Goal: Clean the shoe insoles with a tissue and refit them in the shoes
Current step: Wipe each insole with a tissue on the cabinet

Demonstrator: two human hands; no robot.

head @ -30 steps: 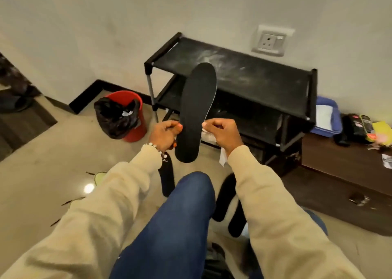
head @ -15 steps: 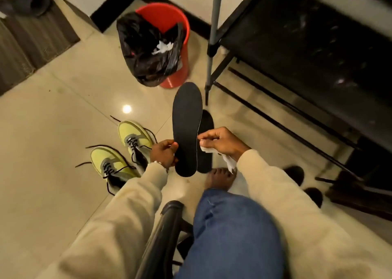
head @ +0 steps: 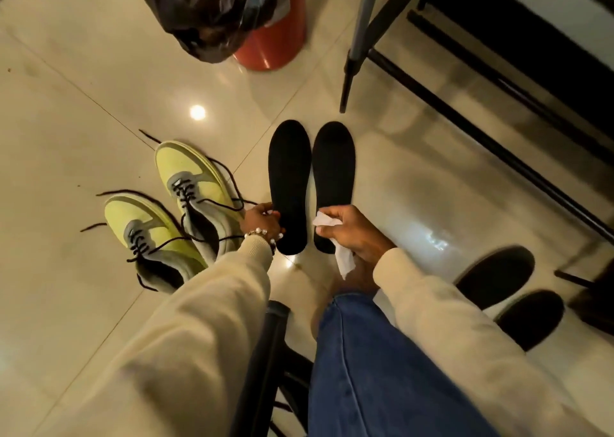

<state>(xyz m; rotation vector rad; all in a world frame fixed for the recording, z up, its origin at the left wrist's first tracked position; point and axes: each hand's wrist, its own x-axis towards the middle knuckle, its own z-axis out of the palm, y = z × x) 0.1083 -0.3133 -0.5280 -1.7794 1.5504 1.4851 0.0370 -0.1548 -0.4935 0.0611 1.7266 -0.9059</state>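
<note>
Two insoles: black, lying flat and side by side on the floor at the centre of the frame, toes toward the top, a thin strip of tile between them.
Left insole (head: 288,184): just right of the shoes; its heel end is beside the left hand.
Right insole (head: 333,174): its heel end is partly covered by the right hand.
Left hand (head: 262,220): fingers curled at the left edge of the left insole near the heel; whether they pinch it or merely touch it cannot be told. A beaded bracelet (head: 264,235) circles the wrist.
Right hand (head: 349,230): fingers curled round a white tissue (head: 335,237), which sticks out above and below the fist, over the heel of the right insole.
Shoes: a yellow-green and grey pair with loose black laces at centre left, the nearer shoe (head: 149,237) lower left of the farther shoe (head: 196,187), both standing upright, neither holding an insole.
Bin: a red waste bin (head: 272,41) with a black bag (head: 212,7) hanging over it, top centre.
Rack: black shelf frame (head: 465,111) across the upper right.
Floor: glossy beige tiles (head: 83,104).
Other footwear: two dark slippers (head: 498,277) at lower right.
Clothing: cream sleeves (head: 212,320) and blue jeans (head: 382,370) fill the bottom.
</note>
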